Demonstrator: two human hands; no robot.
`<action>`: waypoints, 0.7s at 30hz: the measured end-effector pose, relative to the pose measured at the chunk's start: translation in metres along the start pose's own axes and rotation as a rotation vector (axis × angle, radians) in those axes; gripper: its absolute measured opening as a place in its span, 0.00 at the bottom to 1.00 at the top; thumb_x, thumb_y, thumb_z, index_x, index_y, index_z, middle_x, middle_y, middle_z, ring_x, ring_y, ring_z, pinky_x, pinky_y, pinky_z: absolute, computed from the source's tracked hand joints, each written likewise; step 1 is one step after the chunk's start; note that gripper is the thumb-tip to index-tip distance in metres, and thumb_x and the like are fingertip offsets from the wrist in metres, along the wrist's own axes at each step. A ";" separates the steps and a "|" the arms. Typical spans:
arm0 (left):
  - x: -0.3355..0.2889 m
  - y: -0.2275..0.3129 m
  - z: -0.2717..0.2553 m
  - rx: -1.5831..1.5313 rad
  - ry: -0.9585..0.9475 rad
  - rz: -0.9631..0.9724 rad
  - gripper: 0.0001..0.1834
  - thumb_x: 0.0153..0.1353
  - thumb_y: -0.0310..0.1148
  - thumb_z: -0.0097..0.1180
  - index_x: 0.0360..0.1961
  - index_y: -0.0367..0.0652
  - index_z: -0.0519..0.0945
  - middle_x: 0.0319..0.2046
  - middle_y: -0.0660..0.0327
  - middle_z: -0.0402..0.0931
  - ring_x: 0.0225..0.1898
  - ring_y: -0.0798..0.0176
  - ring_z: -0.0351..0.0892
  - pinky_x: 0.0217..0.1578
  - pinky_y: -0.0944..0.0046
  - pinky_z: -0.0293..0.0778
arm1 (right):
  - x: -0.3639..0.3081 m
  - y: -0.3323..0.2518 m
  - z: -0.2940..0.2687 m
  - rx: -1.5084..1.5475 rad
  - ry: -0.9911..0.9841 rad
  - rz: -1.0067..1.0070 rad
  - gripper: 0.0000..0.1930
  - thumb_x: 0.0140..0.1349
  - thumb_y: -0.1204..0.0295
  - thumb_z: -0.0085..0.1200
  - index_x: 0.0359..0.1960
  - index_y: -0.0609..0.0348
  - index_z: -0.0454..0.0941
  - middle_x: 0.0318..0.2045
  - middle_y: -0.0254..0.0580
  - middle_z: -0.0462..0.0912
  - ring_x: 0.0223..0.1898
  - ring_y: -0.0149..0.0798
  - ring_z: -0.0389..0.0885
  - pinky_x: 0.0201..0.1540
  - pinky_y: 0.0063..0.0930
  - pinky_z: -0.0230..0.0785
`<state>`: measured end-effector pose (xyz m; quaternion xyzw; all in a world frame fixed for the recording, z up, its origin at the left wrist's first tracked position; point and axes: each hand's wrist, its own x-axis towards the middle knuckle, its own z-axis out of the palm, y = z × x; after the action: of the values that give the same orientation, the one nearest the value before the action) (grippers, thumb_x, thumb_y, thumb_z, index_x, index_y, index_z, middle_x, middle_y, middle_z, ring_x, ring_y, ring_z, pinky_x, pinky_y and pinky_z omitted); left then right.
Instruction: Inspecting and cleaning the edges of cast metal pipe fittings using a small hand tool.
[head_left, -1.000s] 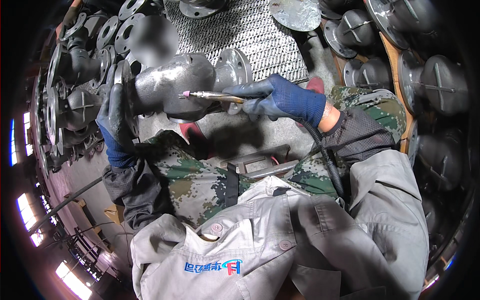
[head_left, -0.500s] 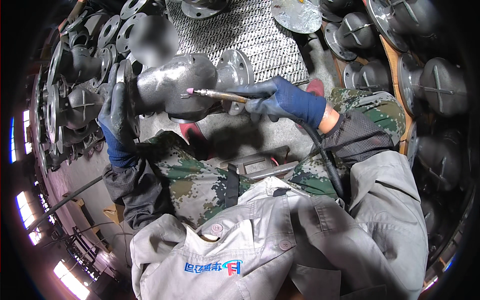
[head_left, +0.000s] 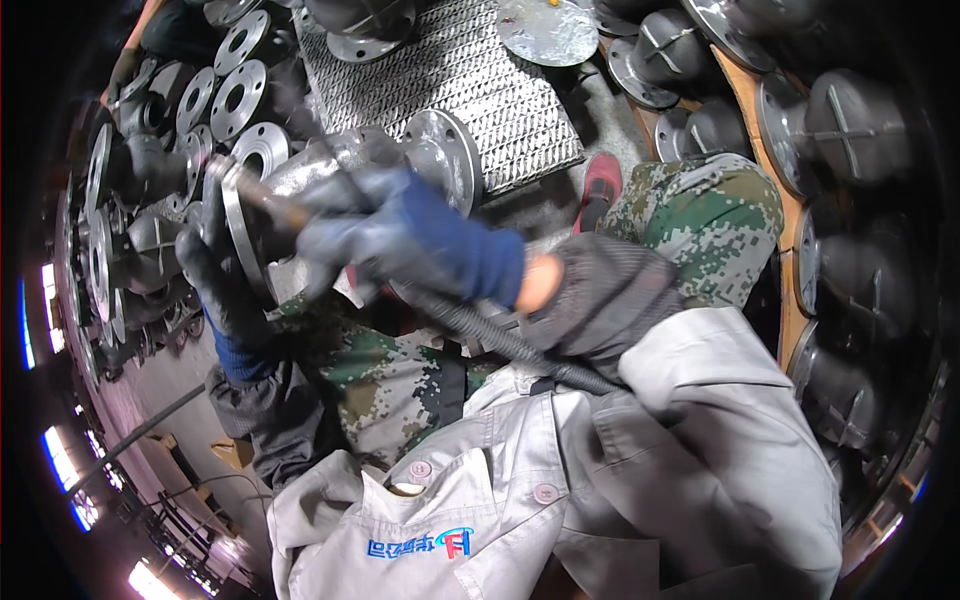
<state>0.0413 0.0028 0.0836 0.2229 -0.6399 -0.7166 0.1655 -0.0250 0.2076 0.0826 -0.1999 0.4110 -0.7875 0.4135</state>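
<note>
While my right hand (head_left: 400, 235) has its grip closed round a slim rod-like tool (head_left: 262, 197) with a black hose (head_left: 500, 340) trailing back to my sleeve, its tip sits at the flange of the grey flanged valve body (head_left: 340, 170) on my lap. My left hand (head_left: 215, 280) clamps that flange's rim (fingers wrapped tight). I judge the casting is being worked; next calls for a steady brace and slow tracking along the rim. Loose flanges (head_left: 225, 95) lie beyond.

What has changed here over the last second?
The right hand swung its rod-like tool leftward, from the valve body's side across to its left flange. The left hand still grips that flange edge; the valve still rests on the lap.
</note>
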 end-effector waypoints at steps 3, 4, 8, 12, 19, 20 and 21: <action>0.005 -0.026 -0.027 0.168 -0.016 0.242 0.37 0.66 0.58 0.36 0.67 0.43 0.54 0.59 0.48 0.63 0.59 0.56 0.65 0.59 0.56 0.62 | 0.017 0.034 0.016 0.005 -0.226 -0.239 0.17 0.60 0.67 0.55 0.46 0.70 0.74 0.28 0.45 0.83 0.24 0.31 0.81 0.22 0.19 0.70; 0.003 -0.027 -0.024 0.376 -0.248 0.559 0.34 0.68 0.52 0.38 0.68 0.44 0.51 0.63 0.47 0.58 0.63 0.55 0.61 0.62 0.54 0.59 | 0.022 0.055 0.012 -0.195 -0.325 -0.587 0.18 0.60 0.65 0.55 0.43 0.70 0.75 0.28 0.45 0.83 0.23 0.30 0.81 0.23 0.19 0.71; -0.002 -0.030 -0.043 0.523 -0.202 0.652 0.30 0.69 0.38 0.37 0.69 0.42 0.48 0.67 0.47 0.49 0.67 0.54 0.53 0.65 0.54 0.52 | 0.016 0.033 0.025 0.434 -0.479 0.398 0.25 0.68 0.57 0.37 0.39 0.72 0.76 0.30 0.54 0.82 0.26 0.41 0.84 0.28 0.22 0.75; -0.011 -0.009 0.015 -0.006 -0.293 0.098 0.33 0.68 0.43 0.36 0.67 0.33 0.51 0.67 0.49 0.51 0.67 0.57 0.54 0.65 0.57 0.52 | 0.011 0.026 0.021 0.085 -0.209 0.348 0.23 0.63 0.54 0.45 0.33 0.66 0.79 0.20 0.49 0.82 0.23 0.39 0.83 0.25 0.26 0.74; 0.008 -0.026 0.021 0.186 -0.313 0.282 0.26 0.71 0.40 0.29 0.64 0.35 0.60 0.63 0.48 0.60 0.60 0.57 0.66 0.60 0.56 0.63 | -0.010 0.027 0.012 -1.339 0.312 -0.367 0.13 0.46 0.60 0.58 0.25 0.57 0.77 0.18 0.46 0.77 0.22 0.49 0.79 0.28 0.38 0.71; 0.006 -0.017 -0.002 0.212 -0.282 0.302 0.26 0.71 0.40 0.29 0.64 0.35 0.60 0.63 0.48 0.60 0.60 0.57 0.66 0.60 0.56 0.63 | -0.017 0.013 0.015 -1.334 0.205 -0.325 0.13 0.48 0.60 0.58 0.27 0.58 0.78 0.19 0.46 0.78 0.22 0.48 0.79 0.28 0.38 0.71; 0.005 -0.022 -0.016 0.432 -0.298 0.592 0.23 0.70 0.34 0.32 0.62 0.35 0.62 0.63 0.47 0.60 0.61 0.54 0.66 0.60 0.55 0.62 | -0.029 0.002 0.007 -1.358 0.126 -0.254 0.13 0.50 0.61 0.58 0.29 0.58 0.79 0.20 0.47 0.78 0.22 0.47 0.79 0.28 0.38 0.71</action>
<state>0.0467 -0.0100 0.0597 -0.0481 -0.8294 -0.5114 0.2197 -0.0031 0.2277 0.0859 -0.4147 0.8095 -0.4085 0.0766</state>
